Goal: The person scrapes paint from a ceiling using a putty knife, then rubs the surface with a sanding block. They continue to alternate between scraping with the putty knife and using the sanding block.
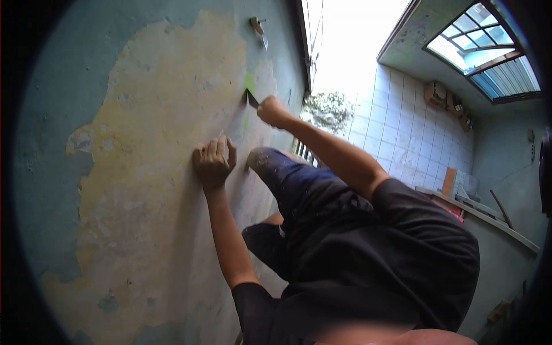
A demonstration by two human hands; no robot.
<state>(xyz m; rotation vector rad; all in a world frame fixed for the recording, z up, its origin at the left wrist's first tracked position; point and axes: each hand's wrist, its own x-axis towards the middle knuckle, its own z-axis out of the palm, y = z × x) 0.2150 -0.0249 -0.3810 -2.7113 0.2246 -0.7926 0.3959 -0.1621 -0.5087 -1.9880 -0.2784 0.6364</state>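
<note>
My right hand (272,112) is closed round the handle of a scraper (252,99), whose blade meets the wall at the lower edge of a light green patch (249,82). Bent fingers of my left hand (213,161) rest against the bare yellowish part of the wall (167,115), lower down and to the left; they are slightly apart and hold nothing. Blue-green paint (52,115) with a ragged edge surrounds the bare area.
A small object (257,25) hangs on the wall above. My bent knee (265,161) is near the wall. Rubble (328,112) lies by the tiled floor (397,115). Bricks (440,96) stand under a barred window (480,34); boards (489,215) lie at the right.
</note>
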